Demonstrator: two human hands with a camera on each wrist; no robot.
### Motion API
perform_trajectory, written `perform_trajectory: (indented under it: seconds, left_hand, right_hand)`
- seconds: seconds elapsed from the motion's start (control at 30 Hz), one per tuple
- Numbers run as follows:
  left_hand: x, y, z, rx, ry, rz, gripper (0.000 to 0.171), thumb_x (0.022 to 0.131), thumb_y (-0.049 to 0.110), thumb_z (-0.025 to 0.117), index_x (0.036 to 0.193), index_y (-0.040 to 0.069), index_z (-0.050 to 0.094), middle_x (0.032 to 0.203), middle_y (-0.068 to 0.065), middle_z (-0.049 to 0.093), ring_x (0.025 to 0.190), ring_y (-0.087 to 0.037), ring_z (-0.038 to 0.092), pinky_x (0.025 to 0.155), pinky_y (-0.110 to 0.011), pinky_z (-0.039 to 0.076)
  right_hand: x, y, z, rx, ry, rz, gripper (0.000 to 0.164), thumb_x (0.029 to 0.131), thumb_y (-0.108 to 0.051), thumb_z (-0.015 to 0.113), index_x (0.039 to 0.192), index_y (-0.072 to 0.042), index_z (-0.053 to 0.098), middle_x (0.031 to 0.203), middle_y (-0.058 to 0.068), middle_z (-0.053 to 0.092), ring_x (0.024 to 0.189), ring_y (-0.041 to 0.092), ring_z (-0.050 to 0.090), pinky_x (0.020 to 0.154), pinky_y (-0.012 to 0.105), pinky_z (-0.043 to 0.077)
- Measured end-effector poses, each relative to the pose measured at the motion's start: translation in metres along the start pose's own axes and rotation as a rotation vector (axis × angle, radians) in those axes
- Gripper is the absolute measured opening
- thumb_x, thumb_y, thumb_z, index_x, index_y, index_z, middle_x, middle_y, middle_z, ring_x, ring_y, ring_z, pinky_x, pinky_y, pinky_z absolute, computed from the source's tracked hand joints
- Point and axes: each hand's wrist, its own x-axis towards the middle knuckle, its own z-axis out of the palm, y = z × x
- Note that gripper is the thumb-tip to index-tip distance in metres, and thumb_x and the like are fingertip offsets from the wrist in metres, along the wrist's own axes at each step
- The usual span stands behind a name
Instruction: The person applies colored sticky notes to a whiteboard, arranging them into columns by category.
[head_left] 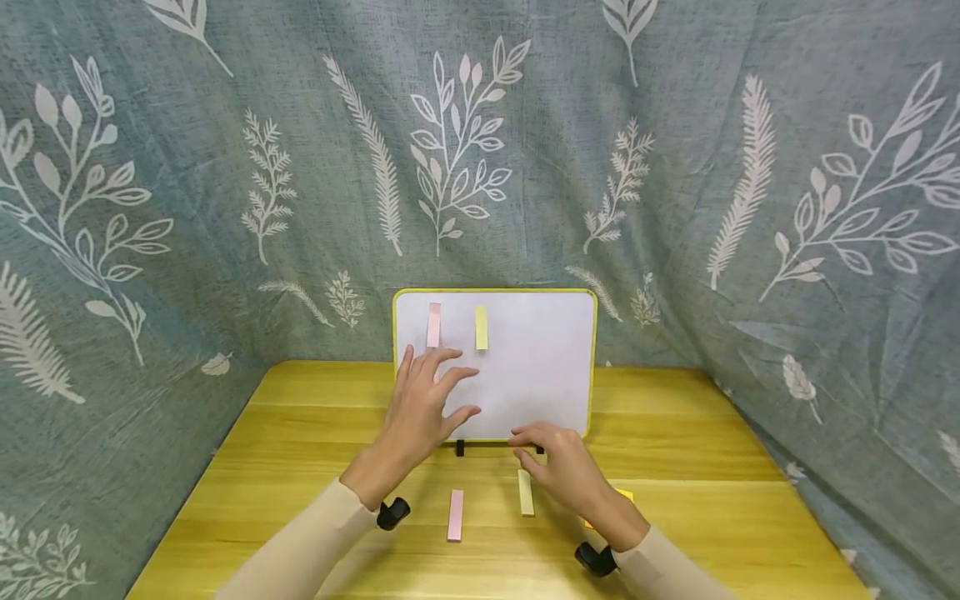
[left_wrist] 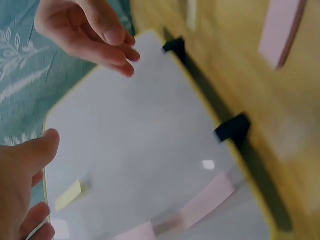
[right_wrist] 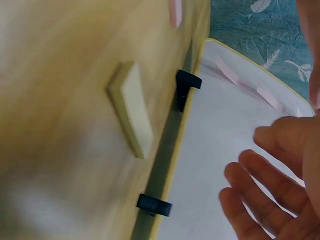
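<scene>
A whiteboard (head_left: pixel 536 367) with a yellow rim stands upright on the table. Near its top are a pink sticky strip (head_left: pixel 434 325) and a yellow sticky strip (head_left: pixel 482 327). My left hand (head_left: pixel 423 400) is raised before the board's left part, fingers spread and holding nothing; it partly hides a lower pink strip (left_wrist: pixel 207 200). In front of the board's lower right edge hovers my right hand (head_left: pixel 562 467), its fingers loosely bent with nothing seen between them. Below it, a pad of pale yellow strips (right_wrist: pixel 132 110) lies on the table. A pad of pink strips (head_left: pixel 455 515) lies further left.
Black feet (head_left: pixel 461 448) hold the board's lower edge. A yellow-orange pad (head_left: pixel 624 495) lies partly hidden behind my right wrist. Patterned grey-green cloth (head_left: pixel 480 167) hangs behind and at both sides of the wooden table (head_left: pixel 300 467).
</scene>
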Motion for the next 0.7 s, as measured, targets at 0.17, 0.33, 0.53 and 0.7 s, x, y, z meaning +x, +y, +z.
perform_trajectory:
  seconds: [0.17,0.33,0.53,0.7]
  left_hand:
    - [-0.024,0.013,0.002,-0.037,-0.102,0.055,0.05,0.094,0.038,0.101,0.138,0.024,0.08,0.155,-0.012,0.069,0.143,-0.041,0.069,0.134,-0.081,0.039]
    - [-0.04,0.028,0.006,-0.058,-0.22,0.06,0.051,0.095,0.042,0.099,0.139,0.026,0.08,0.157,-0.009,0.069,0.147,-0.036,0.068,0.135,-0.078,0.04]
    - [-0.048,0.039,0.012,-0.113,-0.334,0.046,0.051,0.097,0.044,0.097,0.141,0.025,0.08,0.159,-0.009,0.069,0.151,-0.035,0.065,0.136,-0.079,0.037]
    - [-0.052,0.046,0.019,-0.154,-0.457,-0.003,0.055,0.101,0.044,0.093,0.149,0.022,0.076,0.16,-0.009,0.069,0.153,-0.035,0.065,0.138,-0.078,0.035]
  right_hand:
    - [-0.011,0.002,0.002,-0.035,-0.078,0.057,0.018,0.101,-0.004,0.09,0.119,-0.006,0.089,0.13,0.011,0.087,0.116,0.032,0.085,0.095,0.049,0.072]
    - [-0.022,0.002,-0.001,-0.042,-0.123,0.089,0.02,0.103,-0.007,0.088,0.123,-0.007,0.088,0.133,0.011,0.086,0.123,0.035,0.083,0.101,0.054,0.071]
    - [-0.03,0.002,-0.004,-0.049,-0.161,0.098,0.024,0.104,-0.012,0.089,0.127,-0.008,0.087,0.136,0.012,0.085,0.128,0.037,0.081,0.105,0.056,0.069]
    - [-0.036,0.004,-0.007,-0.063,-0.179,0.097,0.028,0.102,-0.014,0.092,0.128,-0.006,0.086,0.135,0.012,0.084,0.127,0.037,0.08,0.104,0.056,0.069]
